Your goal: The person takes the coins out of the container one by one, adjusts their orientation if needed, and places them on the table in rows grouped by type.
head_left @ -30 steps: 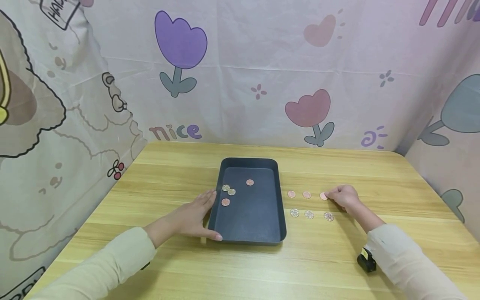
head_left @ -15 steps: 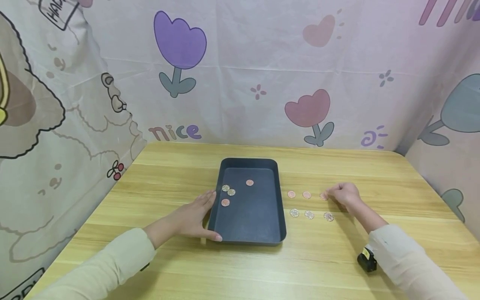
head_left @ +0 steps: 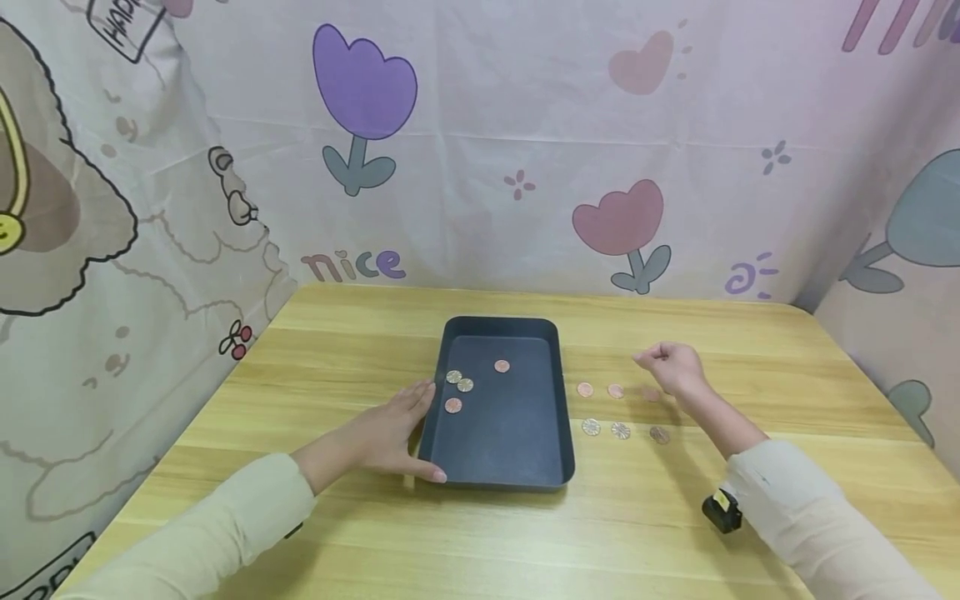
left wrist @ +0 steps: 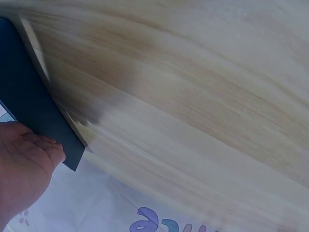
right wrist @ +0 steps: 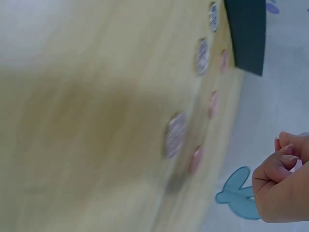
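A dark rectangular baking tray (head_left: 498,429) lies on the table with two gold-coloured coins (head_left: 465,385) and two copper-coloured coins (head_left: 502,366) inside. My left hand (head_left: 386,429) rests against its left side, fingers extended along the wall and thumb at the near corner. Right of the tray lie three copper-coloured coins (head_left: 615,391) in a row, with three silver-coloured coins (head_left: 620,431) in a row nearer me. Above the right end of the copper row is my right hand (head_left: 673,367), its fingers curled in; no coin plainly shows in it. In the right wrist view this hand (right wrist: 285,179) appears beyond the coins.
The wooden table (head_left: 360,533) ends at a printed cloth backdrop (head_left: 480,125) at the back. Beneath my right sleeve (head_left: 810,508) a small black device (head_left: 722,510) shows at the wrist.
My right hand has risen from the rightmost copper-coloured coin, moving up and slightly left; that coin stays on the table. The left hand and tray hold their places.
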A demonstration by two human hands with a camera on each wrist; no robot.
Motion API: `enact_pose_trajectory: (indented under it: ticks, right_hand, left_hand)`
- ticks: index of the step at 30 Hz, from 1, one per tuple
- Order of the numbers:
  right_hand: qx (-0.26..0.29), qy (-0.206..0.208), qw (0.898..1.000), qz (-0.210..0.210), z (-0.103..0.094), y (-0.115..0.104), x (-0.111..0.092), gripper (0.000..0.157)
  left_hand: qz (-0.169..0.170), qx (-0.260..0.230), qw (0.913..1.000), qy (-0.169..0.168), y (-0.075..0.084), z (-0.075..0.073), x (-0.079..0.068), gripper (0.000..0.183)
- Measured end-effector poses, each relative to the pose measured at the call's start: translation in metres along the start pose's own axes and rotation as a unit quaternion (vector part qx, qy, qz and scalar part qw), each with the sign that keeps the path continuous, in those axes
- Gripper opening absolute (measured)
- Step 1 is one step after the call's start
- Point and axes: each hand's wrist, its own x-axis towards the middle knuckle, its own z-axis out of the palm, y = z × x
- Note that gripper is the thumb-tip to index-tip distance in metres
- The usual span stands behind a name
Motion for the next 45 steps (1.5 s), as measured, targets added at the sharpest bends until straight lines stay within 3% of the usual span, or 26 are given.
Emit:
enact_pose_trajectory:
  ticks: [15,25,34,45]
  right_hand:
    - [0.088,-0.002,0.995,-0.049,0.038,-0.056,0.001,0.018]
    - [0.116,-0.011,0.992,-0.048,0.066,-0.089,0.008,0.018]
    - [0.154,-0.016,0.987,-0.044,0.090,-0.108,0.014,0.020]
    - [0.238,-0.027,0.970,-0.035,0.123,-0.114,0.026,0.025]
  left_hand:
    - [-0.007,0.004,1.0000,-0.005,-0.003,0.003,0.000,0.123]
    - [-0.005,0.000,1.0000,-0.003,-0.003,0.002,0.000,0.124]
    - [0.001,0.005,1.0000,0.001,-0.003,0.004,0.004,0.125]
    - [0.002,-0.001,1.0000,-0.003,-0.001,0.001,0.003,0.123]
